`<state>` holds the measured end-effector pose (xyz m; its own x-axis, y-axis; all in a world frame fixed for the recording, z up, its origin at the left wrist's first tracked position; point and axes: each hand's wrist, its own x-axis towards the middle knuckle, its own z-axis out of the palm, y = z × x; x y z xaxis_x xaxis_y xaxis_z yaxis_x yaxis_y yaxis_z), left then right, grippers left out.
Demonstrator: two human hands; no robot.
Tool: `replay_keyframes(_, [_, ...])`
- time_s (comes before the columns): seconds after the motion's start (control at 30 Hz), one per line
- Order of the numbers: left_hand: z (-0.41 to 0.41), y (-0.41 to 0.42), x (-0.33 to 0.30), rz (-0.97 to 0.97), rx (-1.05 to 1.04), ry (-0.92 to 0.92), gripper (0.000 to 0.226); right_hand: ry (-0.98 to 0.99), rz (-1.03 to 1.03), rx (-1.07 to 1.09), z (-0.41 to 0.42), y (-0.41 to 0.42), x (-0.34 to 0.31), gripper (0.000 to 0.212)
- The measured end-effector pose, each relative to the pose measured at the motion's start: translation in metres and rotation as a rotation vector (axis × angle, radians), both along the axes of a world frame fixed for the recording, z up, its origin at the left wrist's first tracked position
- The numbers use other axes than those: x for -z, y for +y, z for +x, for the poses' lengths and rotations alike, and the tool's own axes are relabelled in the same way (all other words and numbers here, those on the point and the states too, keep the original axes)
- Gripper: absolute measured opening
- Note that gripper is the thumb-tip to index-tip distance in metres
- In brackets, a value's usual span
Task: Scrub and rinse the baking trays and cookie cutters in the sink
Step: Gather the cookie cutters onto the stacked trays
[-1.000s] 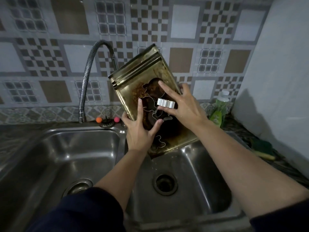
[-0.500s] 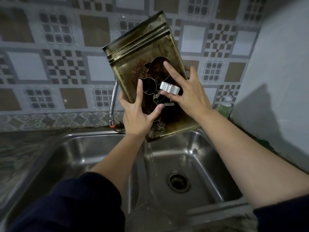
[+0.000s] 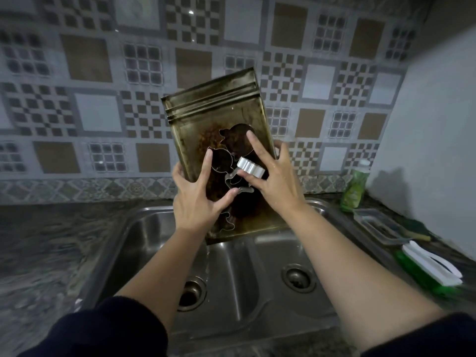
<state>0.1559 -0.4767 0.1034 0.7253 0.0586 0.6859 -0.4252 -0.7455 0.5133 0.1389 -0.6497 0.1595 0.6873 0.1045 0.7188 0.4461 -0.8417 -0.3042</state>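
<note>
Draining looks like your step: the stacked baking trays [image 3: 219, 119] tip steeply over the double sink [image 3: 257, 266], your left hand [image 3: 197, 199] and right hand [image 3: 273, 181] splayed, fingers pinning the metal cookie cutters [image 3: 231, 163] against them; next, lower everything into a basin for scrubbing.

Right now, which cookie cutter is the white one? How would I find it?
Look above the steel sink at the stained baking tray held tilted up. Against its dark middle, the right hand pinches the white cookie cutter. It is thick, wavy-edged and solid white; its neighbours are thin metal outlines.
</note>
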Motion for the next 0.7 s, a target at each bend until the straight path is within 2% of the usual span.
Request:
replay_keyframes(0.13, [-0.023,0.028,0.002,0.04,-0.044,0.077,0.091,0.074,0.058,-0.035,-0.01,0.027,0.011,0.075])
replay_keyframes(0.3, [-0.057,0.053,0.008,0.157,-0.109,0.198,0.089,0.295,0.226,-0.068,-0.029,0.051,0.038,0.073])
replay_keyframes(0.4, [-0.079,0.068,0.019,0.162,-0.113,0.369,0.087,0.429,0.312,-0.132,-0.039,0.063,0.058,0.071])
replay_keyframes(0.57, [-0.119,0.101,0.045,0.193,-0.185,0.715,0.085,0.716,0.295,-0.171,-0.056,0.095,0.097,0.067])
replay_keyframes(0.7, [-0.138,0.135,0.058,0.227,-0.231,0.845,0.086,0.823,0.32,-0.224,-0.071,0.131,0.117,0.067])
